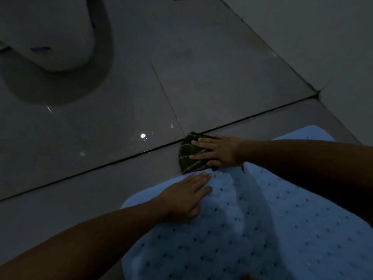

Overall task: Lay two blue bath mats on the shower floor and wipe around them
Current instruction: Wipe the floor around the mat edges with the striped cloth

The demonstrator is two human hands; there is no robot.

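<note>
A light blue bath mat (272, 219) dotted with small holes lies flat on the grey tiled floor (101, 138) at the lower right. Whether a second mat lies under my right forearm, where blue shows at the far right, I cannot tell. My left hand (185, 197) rests flat, fingers straight, on the mat's far left corner. Just beyond the mat's edge my right hand (218, 151) presses with straight fingers on a dark green cloth with pale lines (188, 156), which lies on the tile beside a dark grout line.
A white toilet base (52, 37) stands at the upper left, casting a round shadow. A pale wall (323, 47) runs along the right side. The glossy floor shows light glints and wet spots near the middle.
</note>
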